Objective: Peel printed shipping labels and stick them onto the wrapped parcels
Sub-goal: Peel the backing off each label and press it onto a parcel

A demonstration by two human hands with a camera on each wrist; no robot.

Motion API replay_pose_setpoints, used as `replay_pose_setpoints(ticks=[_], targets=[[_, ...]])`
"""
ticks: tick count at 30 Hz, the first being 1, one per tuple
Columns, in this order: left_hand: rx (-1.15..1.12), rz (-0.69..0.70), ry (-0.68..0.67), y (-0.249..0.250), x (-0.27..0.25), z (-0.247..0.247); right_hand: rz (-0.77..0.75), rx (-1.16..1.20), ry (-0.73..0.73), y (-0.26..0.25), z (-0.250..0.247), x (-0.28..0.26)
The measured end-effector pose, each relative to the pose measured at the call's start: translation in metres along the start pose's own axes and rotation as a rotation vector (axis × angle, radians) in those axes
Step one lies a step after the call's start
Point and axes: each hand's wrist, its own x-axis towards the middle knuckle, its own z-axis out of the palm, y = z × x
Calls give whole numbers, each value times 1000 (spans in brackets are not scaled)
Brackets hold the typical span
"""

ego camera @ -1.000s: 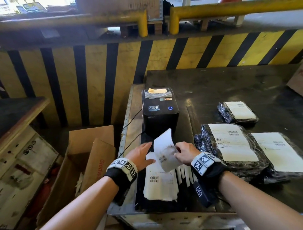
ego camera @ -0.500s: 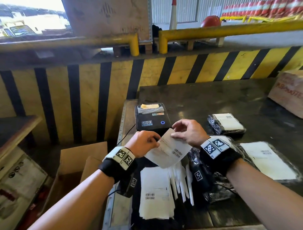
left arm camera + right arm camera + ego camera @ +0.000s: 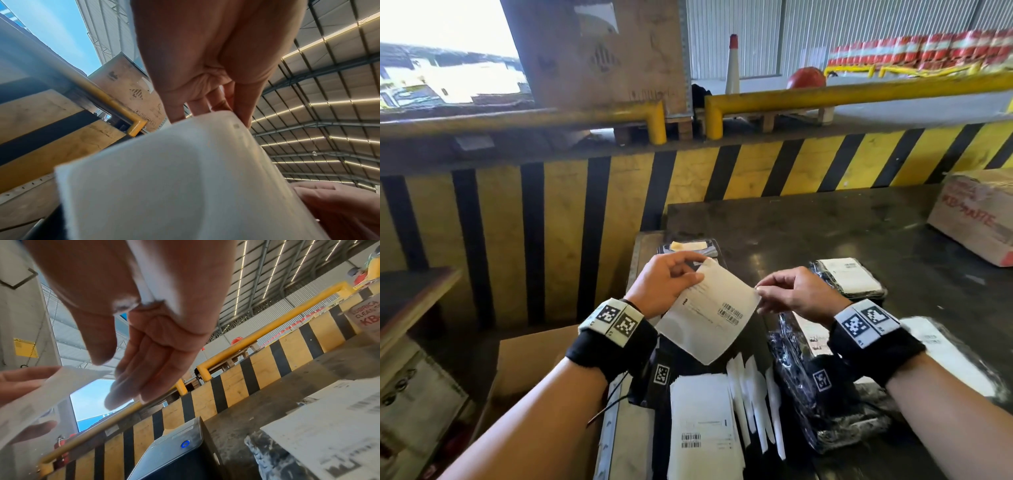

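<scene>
Cardboard box (image 3: 524, 370), one, open, on the floor at the left below the table edge; contents not visible.

Left hand (image 3: 666, 282), one: fingers curled, thumb on top, gripping the upper left corner of the label sheet.

Shipping label (image 3: 709, 313), one, white, barcode print facing up, held in the air tilted between both hands above the front of the table. In the left wrist view its underside (image 3: 164, 178) fills the lower frame, blurred.

Label printer (image 3: 690, 247), one, black, behind the held label and mostly hidden by the left hand; the right wrist view shows its top with a blue ring light (image 3: 185, 443).

Stack of printed labels (image 3: 703, 428), one pile, flat on the table below the hands; count of sheets not readable. White strips (image 3: 753, 397), several, fanned just right of it.

Right hand (image 3: 796, 293), one: thumb and forefinger pinch the right corner of the label; the other fingers are loosely bent.

Wrapped parcels: three made out, black film with white labels on top. One (image 3: 847, 279) lies beyond the right hand; one (image 3: 825, 404) is partly under the right wrist; one (image 3: 948, 356) is cut by the forearm.

Carton (image 3: 976, 219), one, red lettering, at the far right, cut off by the frame.

Surface: dark, scuffed metal table (image 3: 825, 222). Room: yellow-and-black striped barrier (image 3: 619, 205), yellow rails (image 3: 842, 96), corrugated warehouse roof with strip lights.
</scene>
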Motion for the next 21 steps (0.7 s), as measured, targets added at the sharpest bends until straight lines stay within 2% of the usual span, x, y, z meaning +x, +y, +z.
replay_pose_setpoints(ticks=[2,13,21], targets=[[-5,2,13,2,0,-2,-9,41,-35,-3,-2,-3],[53,12,48,2,0,-8,-66,-53,-228,-22,-4,-12],[116,18,62,-2,4,-10,-130,-91,-235,-26,-2,-15]])
